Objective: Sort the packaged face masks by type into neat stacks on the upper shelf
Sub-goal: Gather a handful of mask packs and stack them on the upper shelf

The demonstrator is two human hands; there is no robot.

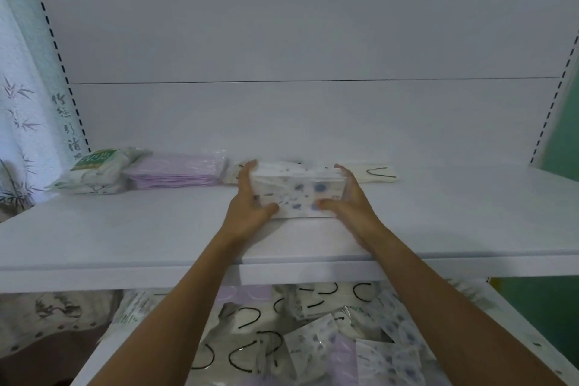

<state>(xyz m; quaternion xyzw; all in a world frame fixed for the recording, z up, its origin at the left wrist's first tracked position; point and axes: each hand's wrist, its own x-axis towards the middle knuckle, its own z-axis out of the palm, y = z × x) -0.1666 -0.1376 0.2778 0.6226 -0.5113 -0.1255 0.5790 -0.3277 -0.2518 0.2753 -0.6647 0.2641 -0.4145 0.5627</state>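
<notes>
While both arms reach forward over the upper shelf (125,229), four piles sit on it. Far left is one green-labelled pack (97,171), with one purple stack (175,174) beside it. Left hand (247,200) and right hand (351,200) clasp one blue-spotted stack (297,194) at its ends, thumbs on its front. One black-looped pile (376,174) lies behind right.

Cream masks (380,175) partly hidden behind patterned stack (297,189); green pack (94,174) label blurred.

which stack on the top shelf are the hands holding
The blue-spotted stack, held between the left hand and right hand at mid-shelf; the purple stack and green-labelled packs lie untouched to its left.
</notes>
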